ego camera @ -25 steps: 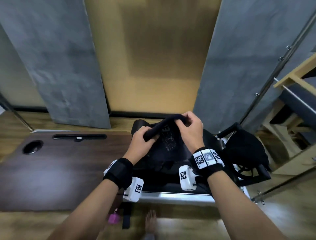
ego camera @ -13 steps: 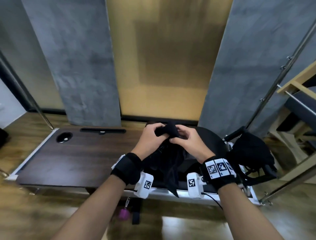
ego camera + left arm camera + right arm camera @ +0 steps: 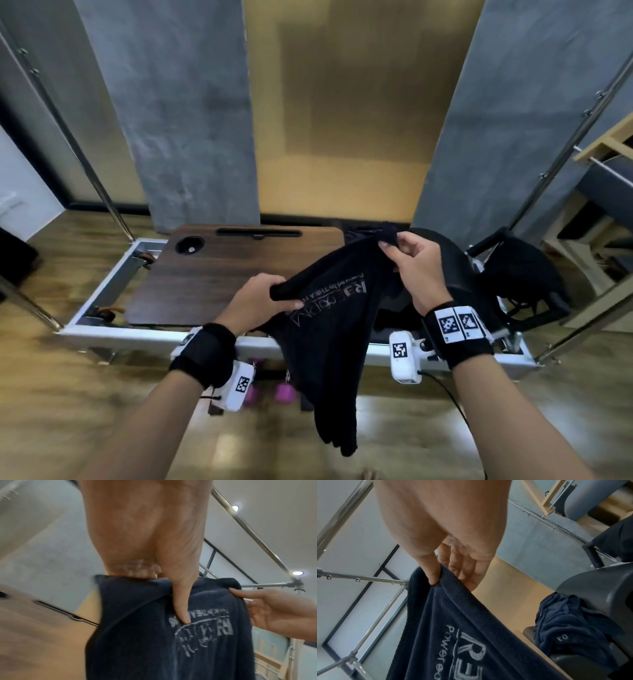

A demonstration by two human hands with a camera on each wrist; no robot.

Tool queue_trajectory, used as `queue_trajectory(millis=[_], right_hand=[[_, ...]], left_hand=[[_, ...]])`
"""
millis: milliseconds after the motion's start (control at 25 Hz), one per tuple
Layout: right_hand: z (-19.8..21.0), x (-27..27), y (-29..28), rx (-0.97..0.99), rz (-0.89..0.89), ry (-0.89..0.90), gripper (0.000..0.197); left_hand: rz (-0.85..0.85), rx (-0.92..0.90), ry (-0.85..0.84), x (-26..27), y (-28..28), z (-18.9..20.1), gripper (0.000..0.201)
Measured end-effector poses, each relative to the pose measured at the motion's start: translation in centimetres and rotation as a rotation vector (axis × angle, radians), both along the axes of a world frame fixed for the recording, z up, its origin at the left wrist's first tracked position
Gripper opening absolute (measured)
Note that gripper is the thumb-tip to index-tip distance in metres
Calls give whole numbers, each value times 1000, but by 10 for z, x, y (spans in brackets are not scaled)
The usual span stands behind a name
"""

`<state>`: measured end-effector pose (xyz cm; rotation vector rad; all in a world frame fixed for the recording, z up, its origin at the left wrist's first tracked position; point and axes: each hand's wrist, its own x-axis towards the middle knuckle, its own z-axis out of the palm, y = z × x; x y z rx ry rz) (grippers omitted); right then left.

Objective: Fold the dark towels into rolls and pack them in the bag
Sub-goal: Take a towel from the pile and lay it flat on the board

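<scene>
A dark navy towel (image 3: 329, 329) with grey embroidered lettering hangs in the air between my hands, its lower end drooping past the table's front edge. My left hand (image 3: 263, 301) grips its near top corner, thumb (image 3: 181, 609) pressed on the cloth (image 3: 154, 642). My right hand (image 3: 407, 257) pinches the far top corner (image 3: 443, 574) between thumb and fingers. More dark towels (image 3: 565, 626) lie crumpled on the right end of the table, beside a grey curved seat. A black bag (image 3: 524, 277) sits at the far right.
A dark wooden tabletop (image 3: 219, 274) with a round hole and a slot lies on a white frame, left of the towel. Steel poles (image 3: 85, 154) rise at left and right. Pink dumbbells (image 3: 284, 392) sit on the floor below. Grey wall panels stand behind.
The bunched towel has been pulled open. My hands have drawn apart, the left toward me and down, the right staying high, and the towel now hangs spread between them.
</scene>
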<state>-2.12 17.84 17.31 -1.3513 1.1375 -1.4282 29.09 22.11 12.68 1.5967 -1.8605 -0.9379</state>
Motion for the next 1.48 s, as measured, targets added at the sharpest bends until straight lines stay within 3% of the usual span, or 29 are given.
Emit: queue_trajectory(millis=[120, 280, 480, 760, 880, 1000, 1200, 1360, 1480], right_hand=[[-6, 15, 17, 59, -109, 19, 5], [-18, 32, 34, 118, -215, 87, 32], [-21, 43, 53, 115, -190, 216, 57], [-11, 57, 51, 103, -146, 239, 24], [-8, 70, 36, 92, -251, 224, 17], [-15, 86, 11, 92, -282, 135, 15], [-41, 116, -51, 285, -103, -52, 16], [-76, 134, -112, 388, -122, -186, 18], [-110, 139, -162, 492, -143, -175, 16]], left_hand=[[54, -46, 10, 64, 18, -8, 27], [169, -152, 294, 128, 39, -5, 16], [339, -267, 628, 158, 55, 9, 11], [518, -372, 744, 176, 48, 16, 8], [601, -413, 696, 181, 30, 13, 13], [646, -462, 576, 185, 5, 8, 4], [628, -204, 643, 172, -59, -7, 10], [645, -42, 761, 162, -121, -28, 14], [730, 42, 789, 163, -171, -59, 11]])
